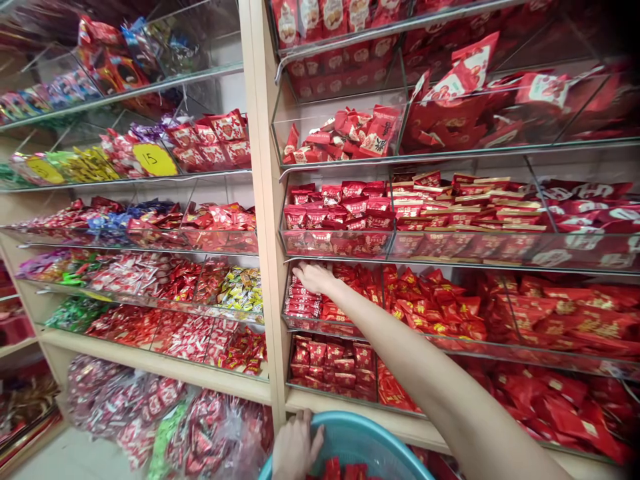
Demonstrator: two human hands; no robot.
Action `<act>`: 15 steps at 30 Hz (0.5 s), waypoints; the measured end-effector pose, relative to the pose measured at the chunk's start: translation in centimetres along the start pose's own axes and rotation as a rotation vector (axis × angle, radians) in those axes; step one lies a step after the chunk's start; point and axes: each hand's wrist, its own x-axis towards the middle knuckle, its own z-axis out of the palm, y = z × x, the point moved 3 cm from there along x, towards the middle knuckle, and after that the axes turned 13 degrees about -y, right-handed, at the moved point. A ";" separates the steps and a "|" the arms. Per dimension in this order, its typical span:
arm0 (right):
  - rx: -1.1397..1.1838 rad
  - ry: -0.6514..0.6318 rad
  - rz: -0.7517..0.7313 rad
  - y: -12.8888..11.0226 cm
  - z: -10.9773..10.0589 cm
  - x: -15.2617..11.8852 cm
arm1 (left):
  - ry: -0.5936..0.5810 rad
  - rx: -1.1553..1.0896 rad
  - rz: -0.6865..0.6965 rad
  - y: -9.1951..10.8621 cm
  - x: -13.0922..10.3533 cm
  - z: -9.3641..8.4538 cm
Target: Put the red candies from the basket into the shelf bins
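Note:
My right hand (316, 277) reaches into a lower shelf compartment at the centre, over red-and-white patterned packets (303, 303). Its fingers are stretched out to the left and partly bent, and no packet shows in them. Beside those packets lie plainer red packets (340, 310) in the same row. Near the bottom edge, my left hand (295, 445) grips the rim of a teal plastic basin (370, 430). Small red packets (345, 470) lie inside the basin, cut off by the frame's lower edge.
Clear-fronted shelves of wrapped sweets (440, 300) rise on both sides of a pale wooden upright (263, 200). A yellow price tag (153, 159) reads 15. Plastic bags of sweets (200, 433) sit on the floor at lower left. Clear dividers separate the compartments.

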 end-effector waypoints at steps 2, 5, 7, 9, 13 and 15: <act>0.017 0.017 -0.003 0.3 0.0 -0.2 | -0.003 0.001 -0.001 0.0 0.1 0.0; 0.043 0.035 -0.009 0.8 -0.1 -0.7 | -0.007 0.006 -0.006 0.1 0.1 -0.1; 0.062 0.047 -0.011 1.1 -0.4 -1.2 | -0.008 0.006 -0.008 0.2 0.0 -0.3; 0.078 0.061 -0.010 1.4 -0.6 -2.0 | -0.016 0.005 -0.016 0.3 -0.2 -0.6; 0.122 0.132 -0.026 1.9 -0.8 -4.2 | -0.030 0.017 -0.031 0.6 -0.5 -1.1; 0.162 0.191 -0.065 2.2 -0.5 -5.8 | -0.024 0.030 -0.025 0.7 -0.6 -1.2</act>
